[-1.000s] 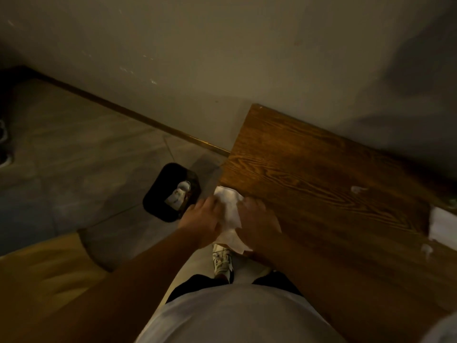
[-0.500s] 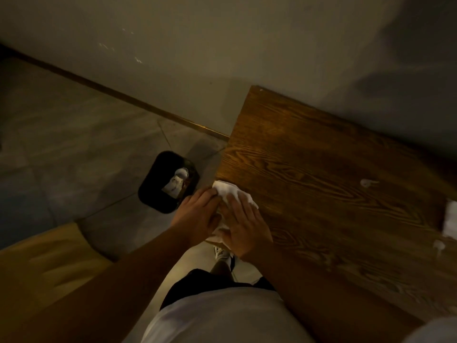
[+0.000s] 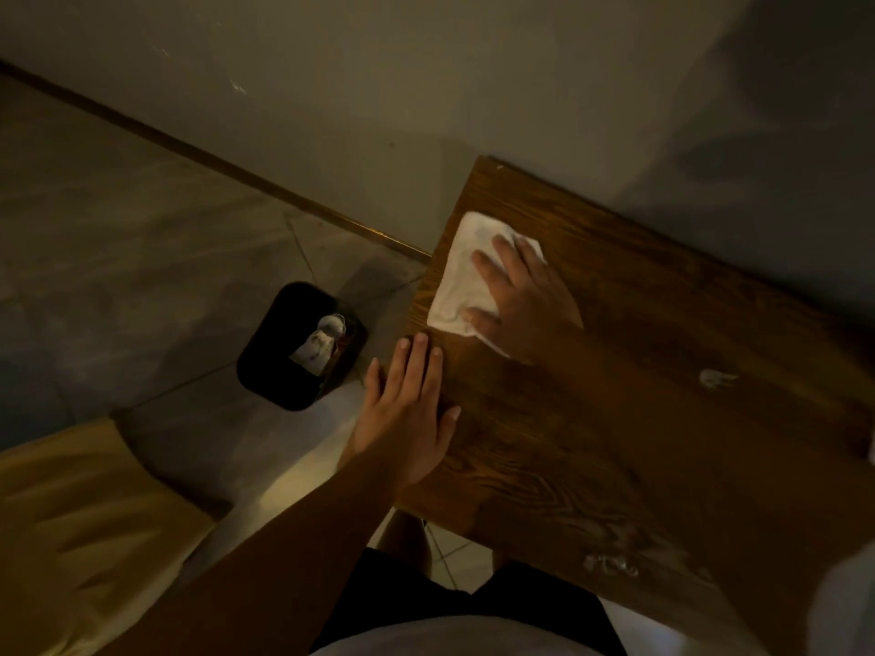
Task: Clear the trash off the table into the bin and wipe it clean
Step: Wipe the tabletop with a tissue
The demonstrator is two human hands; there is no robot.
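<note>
Dim room, grained wooden table. My right hand presses flat on a crumpled white cloth near its far-left corner; my left hand rests open at its edge. Beside the table, a black bin holds what looks like a cup.

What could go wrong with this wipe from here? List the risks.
1. The white cloth under the right hand lies near the table edge; an outward stroke may push crumbs onto the floor beside the bin.
2. White scraps farther along may smear rather than lift.
</note>
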